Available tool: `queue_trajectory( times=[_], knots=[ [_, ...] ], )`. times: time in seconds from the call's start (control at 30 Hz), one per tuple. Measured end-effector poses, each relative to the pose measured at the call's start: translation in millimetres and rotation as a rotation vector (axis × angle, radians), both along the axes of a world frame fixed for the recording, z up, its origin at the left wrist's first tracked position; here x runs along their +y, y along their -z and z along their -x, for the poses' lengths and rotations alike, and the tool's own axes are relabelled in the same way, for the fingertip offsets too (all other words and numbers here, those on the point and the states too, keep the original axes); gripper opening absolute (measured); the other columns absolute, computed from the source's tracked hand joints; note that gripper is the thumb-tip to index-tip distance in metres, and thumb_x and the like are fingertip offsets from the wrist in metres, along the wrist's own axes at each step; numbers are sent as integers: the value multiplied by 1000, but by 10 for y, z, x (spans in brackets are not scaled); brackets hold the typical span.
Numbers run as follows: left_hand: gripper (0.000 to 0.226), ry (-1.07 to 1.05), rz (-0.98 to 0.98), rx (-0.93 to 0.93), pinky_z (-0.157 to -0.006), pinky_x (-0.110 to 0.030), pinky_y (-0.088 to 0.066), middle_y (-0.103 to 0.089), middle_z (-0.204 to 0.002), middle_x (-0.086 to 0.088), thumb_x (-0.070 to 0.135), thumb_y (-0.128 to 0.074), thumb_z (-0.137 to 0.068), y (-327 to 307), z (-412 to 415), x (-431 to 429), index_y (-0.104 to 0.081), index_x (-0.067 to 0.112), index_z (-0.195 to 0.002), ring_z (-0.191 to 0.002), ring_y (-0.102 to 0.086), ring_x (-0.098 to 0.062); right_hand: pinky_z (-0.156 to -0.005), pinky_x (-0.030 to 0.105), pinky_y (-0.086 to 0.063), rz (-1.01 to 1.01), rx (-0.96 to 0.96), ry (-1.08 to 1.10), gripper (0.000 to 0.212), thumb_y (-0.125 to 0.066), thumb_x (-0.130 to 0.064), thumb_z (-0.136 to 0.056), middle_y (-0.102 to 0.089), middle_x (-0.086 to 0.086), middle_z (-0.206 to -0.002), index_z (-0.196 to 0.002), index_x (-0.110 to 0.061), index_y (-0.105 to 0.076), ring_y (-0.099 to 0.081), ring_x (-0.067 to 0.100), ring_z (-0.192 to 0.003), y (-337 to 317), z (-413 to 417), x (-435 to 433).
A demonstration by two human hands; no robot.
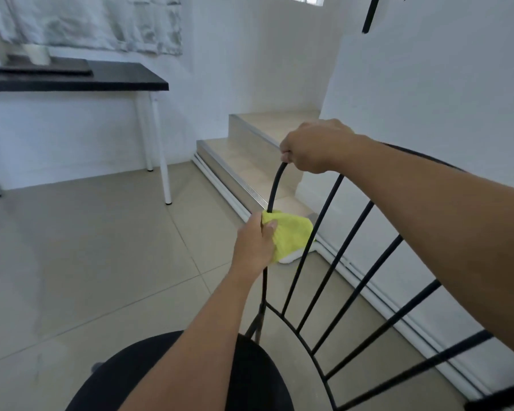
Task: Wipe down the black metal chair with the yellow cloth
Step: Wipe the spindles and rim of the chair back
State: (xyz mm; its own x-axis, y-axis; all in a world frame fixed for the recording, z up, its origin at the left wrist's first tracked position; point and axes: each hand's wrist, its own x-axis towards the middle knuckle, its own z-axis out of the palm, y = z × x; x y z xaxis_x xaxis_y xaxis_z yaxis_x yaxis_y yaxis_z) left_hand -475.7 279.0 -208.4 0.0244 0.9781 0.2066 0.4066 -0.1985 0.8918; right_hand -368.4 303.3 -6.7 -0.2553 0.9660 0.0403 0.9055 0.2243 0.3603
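Left hand (pixel 254 247): your fingers are curled round the yellow cloth (pixel 291 235), clamping it to the left upright of the chair back.
Right hand (pixel 315 146): grasping the top rail of the black metal chair (pixel 261 378) at its upper left bend.
Cloth position: partway down the upright, below your right hand.
Chair: round black seat under your left forearm; it stands on the tiled floor (pixel 101 247) beside the steps (pixel 250 155).
Desk (pixel 125 80): dark top, white legs, well apart at far left.
Container: white cup (pixel 39 53) on the desk; blurred, contents cannot be told.

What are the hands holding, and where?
The left hand holds the yellow cloth, wrapped round the side bar of the chair. The right hand holds its top rail.
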Motion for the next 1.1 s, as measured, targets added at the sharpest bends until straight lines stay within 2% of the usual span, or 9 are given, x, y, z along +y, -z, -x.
queue_trajectory(
  times=[0.1, 0.27, 0.33, 0.43, 0.57, 0.67, 0.8, 0.87, 1.1],
  knots=[
    [15, 21, -14, 43, -58, -26, -33, -53, -81, 5, 27, -46, -100, -430, 3, 194, -53, 14, -97, -71, -48, -10, -79, 38, -46, 75, 148, 49, 27, -42, -23, -103, -62, 6, -104, -109, -15, -67, -55, 31, -113, -145, -78, -39],
    [11, 32, -125, 38, -54, -22, -31, -50, -76, 9, 25, -49, -100, -879, -73, 311, -50, 19, -90, -67, -47, -4, -92, 46, -49, 62, 266, 99, 32, -40, -18, -102, -66, 16, -109, -111, -5, -68, -55, 34, -113, -197, -191, -142],
    [7, 7, -88, 9, -54, -23, -32, -51, -77, 8, 24, -48, -100, -701, -87, 232, -50, 19, -96, -68, -49, -7, -92, 46, -50, 35, 293, 97, 31, -41, -15, -100, -65, 19, -109, -110, -3, -68, -58, 37, -109, -170, -183, -157],
    [12, -24, -7, 21, -55, -27, -32, -52, -80, 3, 25, -46, -101, 34, -73, -70, -52, 15, -105, -74, -53, -18, -91, 47, -51, 12, 310, 90, 29, -42, -12, -98, -64, 17, -110, -105, -1, -68, -59, 37, -106, -142, -212, -127],
    [12, 15, 61, 39, -54, -19, -34, -51, -76, 7, 25, -48, -100, 584, 3, -319, -47, 22, -89, -68, -49, -9, -85, 45, -54, -26, 263, 95, 24, -46, -17, -96, -52, 8, -103, -95, -9, -69, -62, 39, -91, -99, -211, -103],
    [20, 32, 78, 19, -57, -19, -35, -50, -74, 6, 23, -50, -100, 571, 100, -358, -47, 23, -81, -67, -48, -8, -79, 41, -50, -84, 241, 115, 21, -46, -18, -97, -48, 8, -101, -93, -12, -65, -58, 38, -88, -97, -201, -158],
    [4, -65, 85, -117, -60, -18, -37, -56, -83, 8, 22, -53, -99, 469, 252, -516, -53, 21, -95, -73, -53, -5, -75, 37, -48, -107, 288, 128, 28, -44, -9, -93, -60, 14, -110, -108, -10, -68, -60, 36, -90, -134, -248, -239],
    [7, -115, 93, -203, -65, -18, -41, -60, -95, 9, 23, -55, -98, 398, 329, -597, -53, 24, -105, -85, -57, -3, -73, 35, -46, -89, 307, 134, 29, -44, -10, -96, -62, 16, -113, -112, -11, -68, -61, 35, -93, -159, -295, -290],
    [10, -137, 64, -389, -81, -39, -53, -67, -97, 0, 21, -56, -97, 50, 503, -817, -63, 28, -98, -93, -64, -18, -70, 36, -53, 59, 463, 207, 27, -44, -5, -97, -68, 11, -97, -119, -10, -61, -66, 30, -93, -369, -521, -683]
  ],
)
